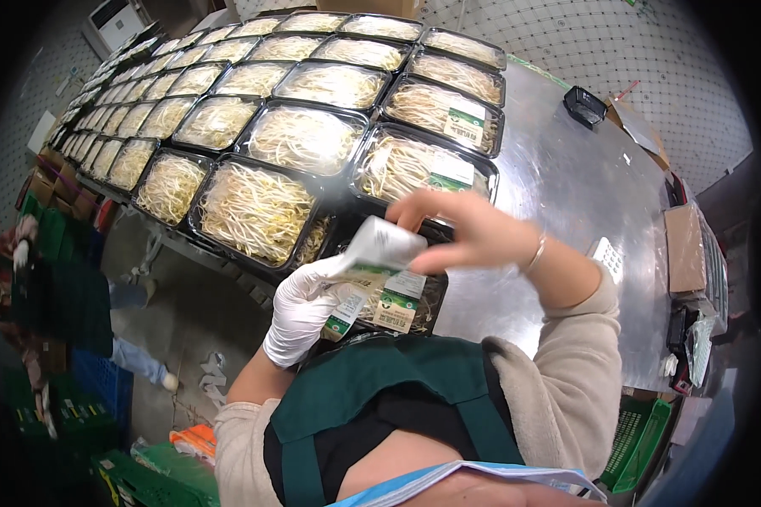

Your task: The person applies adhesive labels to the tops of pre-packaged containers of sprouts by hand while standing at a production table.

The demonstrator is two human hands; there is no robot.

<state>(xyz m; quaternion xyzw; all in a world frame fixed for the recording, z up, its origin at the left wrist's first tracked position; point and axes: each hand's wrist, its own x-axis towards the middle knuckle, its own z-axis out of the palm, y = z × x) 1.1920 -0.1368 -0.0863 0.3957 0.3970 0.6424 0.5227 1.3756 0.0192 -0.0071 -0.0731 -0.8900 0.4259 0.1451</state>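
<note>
My left hand (pixel 298 310), in a white glove, is shut on a strip of printed labels (pixel 387 244) whose pale end curls upward. My bare right hand (pixel 463 231) is blurred by motion, its thumb and fingers spread around that curled end; whether they touch it is unclear. Below both hands is a black plastic tray (pixel 436 304) of bean sprouts, partly hidden, with a green and white label (pixel 399 301) over it. Just beyond my right hand, a film-covered tray of sprouts (pixel 387 168) bears a similar label (pixel 451 172).
Rows of packed sprout trays (pixel 257 209) cover the left and far parts of the metal table (pixel 545 171). To the right are a small black container (pixel 585 106) and a white keypad-like object (pixel 607 258). Another person (pixel 63 298) is at left, near green crates (pixel 63 412).
</note>
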